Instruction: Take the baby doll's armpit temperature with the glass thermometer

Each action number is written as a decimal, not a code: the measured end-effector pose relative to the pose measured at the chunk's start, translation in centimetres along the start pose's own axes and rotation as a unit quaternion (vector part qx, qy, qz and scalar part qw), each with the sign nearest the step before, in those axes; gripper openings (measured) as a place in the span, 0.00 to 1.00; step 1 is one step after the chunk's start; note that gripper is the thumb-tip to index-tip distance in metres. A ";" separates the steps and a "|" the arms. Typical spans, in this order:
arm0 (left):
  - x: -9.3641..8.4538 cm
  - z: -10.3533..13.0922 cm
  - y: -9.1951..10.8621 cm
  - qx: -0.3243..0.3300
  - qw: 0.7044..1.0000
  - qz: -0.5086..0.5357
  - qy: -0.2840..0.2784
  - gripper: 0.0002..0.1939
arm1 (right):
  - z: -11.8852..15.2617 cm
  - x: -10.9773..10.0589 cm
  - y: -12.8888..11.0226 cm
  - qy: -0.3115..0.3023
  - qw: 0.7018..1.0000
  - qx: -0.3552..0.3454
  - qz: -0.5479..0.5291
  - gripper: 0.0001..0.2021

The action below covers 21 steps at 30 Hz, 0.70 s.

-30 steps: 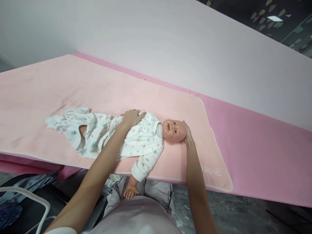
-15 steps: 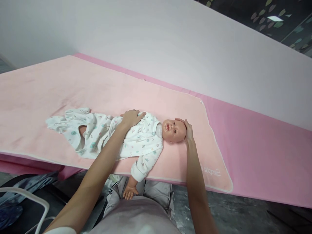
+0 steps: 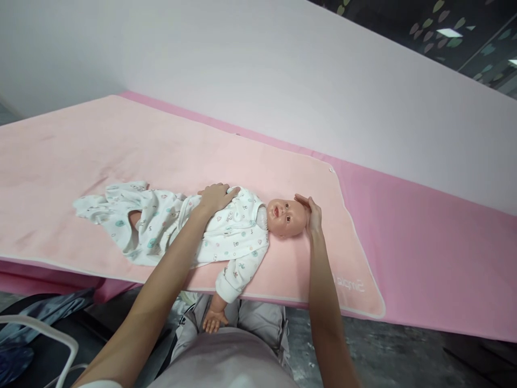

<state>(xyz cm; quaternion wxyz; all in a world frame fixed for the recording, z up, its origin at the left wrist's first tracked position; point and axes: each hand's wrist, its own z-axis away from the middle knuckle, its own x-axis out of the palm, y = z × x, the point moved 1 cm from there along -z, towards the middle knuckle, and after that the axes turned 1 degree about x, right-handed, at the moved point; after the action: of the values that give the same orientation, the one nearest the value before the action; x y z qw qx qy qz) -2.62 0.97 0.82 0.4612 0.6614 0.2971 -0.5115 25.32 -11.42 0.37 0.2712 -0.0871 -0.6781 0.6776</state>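
Observation:
A baby doll (image 3: 238,229) lies on its back across a peach mat (image 3: 194,145), head to the right. It wears white printed clothes, and one of its arms hangs over the table's near edge. My left hand (image 3: 217,198) rests flat on the doll's torso, fingers spread. At the crown of the doll's head (image 3: 288,217), my right hand (image 3: 314,215) is cupped, with its fingers extended. The trouser legs (image 3: 133,215) are loose and rumpled, and a bit of the doll's leg shows through an opening.
Pink cloth (image 3: 424,253) covers the table beyond the mat. A pale wall panel (image 3: 258,75) stands along the far side. At lower left are a dark chair with clothing (image 3: 36,323) and a white curved tube (image 3: 48,331).
The fingers of my right hand have lifted slightly away from the top of the doll's head. My left hand stays on its torso. The view has shifted a little.

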 end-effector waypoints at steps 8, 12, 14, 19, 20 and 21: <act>0.0 0.0 0.0 0.006 1.000 0.002 0.001 0.32 | 0.8 0.5 -0.5 -0.054 0.993 -0.073 0.072 0.14; 0.0 0.0 -0.1 0.006 1.000 0.003 0.001 0.32 | 0.3 0.3 0.1 -0.061 0.997 -0.038 0.042 0.14; 0.0 0.0 -0.1 0.000 1.000 0.003 0.001 0.32 | 0.1 0.2 0.4 -0.064 0.997 -0.018 0.029 0.15; 0.0 -0.1 0.0 0.005 1.000 0.001 0.000 0.32 | -0.1 0.2 0.6 -0.055 0.998 0.007 0.017 0.15; 0.0 -0.1 0.0 0.006 1.000 0.000 0.000 0.32 | 0.0 0.2 0.6 -0.055 0.998 0.014 0.015 0.16; 0.0 -0.1 0.0 0.005 1.000 -0.002 0.000 0.32 | 0.0 0.2 0.6 -0.056 0.998 0.021 0.013 0.16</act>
<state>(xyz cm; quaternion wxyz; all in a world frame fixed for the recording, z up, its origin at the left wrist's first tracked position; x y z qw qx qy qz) -2.61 1.03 0.86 0.4571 0.6631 0.2954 -0.5139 24.99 -11.29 -0.14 0.2262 -0.0523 -0.6763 0.6991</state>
